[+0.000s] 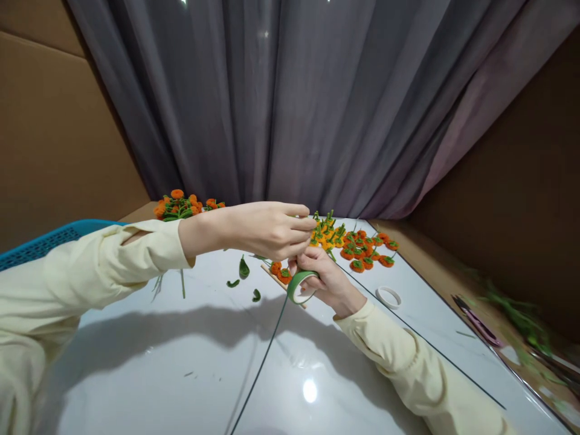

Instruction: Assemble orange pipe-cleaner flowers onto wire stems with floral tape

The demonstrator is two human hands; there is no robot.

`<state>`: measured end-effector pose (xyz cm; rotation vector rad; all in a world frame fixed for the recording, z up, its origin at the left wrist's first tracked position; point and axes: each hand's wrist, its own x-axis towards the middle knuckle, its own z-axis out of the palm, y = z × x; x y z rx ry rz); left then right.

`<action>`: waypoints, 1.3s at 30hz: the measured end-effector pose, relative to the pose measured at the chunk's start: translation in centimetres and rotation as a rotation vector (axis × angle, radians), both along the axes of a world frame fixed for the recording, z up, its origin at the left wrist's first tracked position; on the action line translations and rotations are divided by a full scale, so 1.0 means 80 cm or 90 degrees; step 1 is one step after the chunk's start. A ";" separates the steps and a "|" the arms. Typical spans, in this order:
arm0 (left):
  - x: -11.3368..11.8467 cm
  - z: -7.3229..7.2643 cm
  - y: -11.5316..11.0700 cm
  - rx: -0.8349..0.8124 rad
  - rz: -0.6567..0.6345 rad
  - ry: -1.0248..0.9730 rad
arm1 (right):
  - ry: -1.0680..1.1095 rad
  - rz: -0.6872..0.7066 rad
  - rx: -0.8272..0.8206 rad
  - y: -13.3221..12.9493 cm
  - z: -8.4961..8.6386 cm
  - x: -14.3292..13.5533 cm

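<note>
My right hand (319,272) holds a roll of green tape (295,287), with fingers through its ring. Just above it, my left hand (272,229) reaches across from the left, its fingers bent together close to my right fingertips. What the left fingers pinch is hidden. Behind my hands lie yellow pieces with green stems (333,232) and, to their right, orange pieces with green tops (362,248). Two more orange pieces (281,272) sit beside a thin wooden stick, left of the tape. Small green fuzzy pieces (244,267) are on the white table (181,362).
Orange flowers (176,205) stand at the back left, near a blue basket (49,241). A white ring (388,297) lies right of my right hand. Pink-handled scissors (480,323) and green scraps (521,320) are at the right edge. A grey curtain (294,103) hangs behind.
</note>
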<state>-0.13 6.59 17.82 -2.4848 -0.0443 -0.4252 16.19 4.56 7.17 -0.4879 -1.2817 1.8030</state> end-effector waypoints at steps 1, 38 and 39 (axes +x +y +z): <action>0.001 0.001 0.001 0.015 -0.029 0.045 | 0.001 0.008 0.000 -0.001 0.001 0.000; -0.011 -0.046 0.008 0.098 -0.059 0.045 | -0.080 -0.015 0.033 0.006 -0.016 -0.004; -0.011 -0.044 0.008 0.104 -0.060 0.063 | -0.087 -0.013 0.025 0.007 -0.018 -0.005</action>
